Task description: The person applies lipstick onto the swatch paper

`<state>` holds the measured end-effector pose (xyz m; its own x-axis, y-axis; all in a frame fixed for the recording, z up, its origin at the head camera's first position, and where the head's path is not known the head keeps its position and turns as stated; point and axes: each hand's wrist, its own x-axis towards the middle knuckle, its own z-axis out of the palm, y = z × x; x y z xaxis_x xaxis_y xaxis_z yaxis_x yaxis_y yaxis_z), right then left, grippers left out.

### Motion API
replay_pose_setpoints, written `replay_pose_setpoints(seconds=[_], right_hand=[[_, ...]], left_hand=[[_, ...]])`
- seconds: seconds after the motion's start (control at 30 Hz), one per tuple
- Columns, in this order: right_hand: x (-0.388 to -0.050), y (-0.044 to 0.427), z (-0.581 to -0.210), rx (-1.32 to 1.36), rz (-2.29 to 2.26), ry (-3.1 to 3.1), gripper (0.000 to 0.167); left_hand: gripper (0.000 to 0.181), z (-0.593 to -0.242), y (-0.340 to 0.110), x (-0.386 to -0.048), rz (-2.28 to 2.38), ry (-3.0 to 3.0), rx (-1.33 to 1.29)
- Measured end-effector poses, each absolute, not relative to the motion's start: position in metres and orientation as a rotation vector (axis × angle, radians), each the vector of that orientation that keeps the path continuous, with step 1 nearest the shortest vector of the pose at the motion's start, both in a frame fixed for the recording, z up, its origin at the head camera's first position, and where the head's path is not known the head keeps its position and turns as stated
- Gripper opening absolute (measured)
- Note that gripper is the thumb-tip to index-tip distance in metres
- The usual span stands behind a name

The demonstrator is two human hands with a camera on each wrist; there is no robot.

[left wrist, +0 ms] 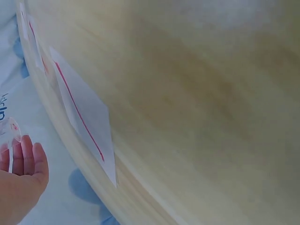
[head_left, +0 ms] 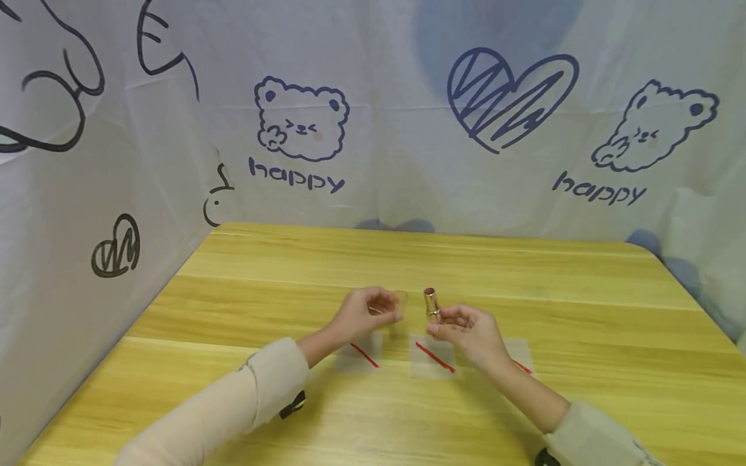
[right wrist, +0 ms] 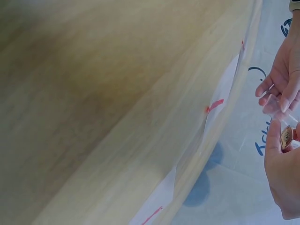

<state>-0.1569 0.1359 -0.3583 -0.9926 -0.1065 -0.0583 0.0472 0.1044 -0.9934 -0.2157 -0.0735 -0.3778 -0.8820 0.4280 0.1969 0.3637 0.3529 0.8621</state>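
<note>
My right hand (head_left: 474, 333) holds a lipstick (head_left: 431, 303) upright by its lower part, between thumb and fingers. The tube is shiny gold with a dark red top end. To its left, my left hand (head_left: 370, 314) pinches a clear cap (head_left: 402, 300), held apart from the lipstick above the table. The left wrist view shows this transparent cap (left wrist: 9, 132) at the fingertips. In the right wrist view, the lipstick's round base end (right wrist: 286, 138) faces the camera, and the clear cap (right wrist: 275, 108) appears just above it.
Below the hands, white paper pieces lie in a row on the wooden table (head_left: 233, 304): left (head_left: 348, 364), middle (head_left: 424, 364) and right (head_left: 520, 349), partly behind my right arm. Each bears a red diagonal line. A pale curtain (head_left: 396, 162) with drawings hangs behind the table and along its left.
</note>
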Motion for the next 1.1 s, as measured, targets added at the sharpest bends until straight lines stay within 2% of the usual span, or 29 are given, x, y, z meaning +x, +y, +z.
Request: replay_pose_setpoints(seconds=[0.57,0.9,1.1], right_hand=[[-0.156,0.143,-0.362,-0.239,-1.783,2.434,0.03],[-0.156,0.149,-0.365,-0.36,-1.654,2.509,0.028],[-0.155,0.156,-0.364,-0.473,-1.534,2.535,0.033]], left_hand=[[0.026,-0.375,-0.082,-0.2,1.582,2.491,0.702],[0.026,-0.379,-0.087,-0.196,1.574,2.503,0.773],[0.028,-0.381,-0.089,-0.196,1.537,2.496,0.83]])
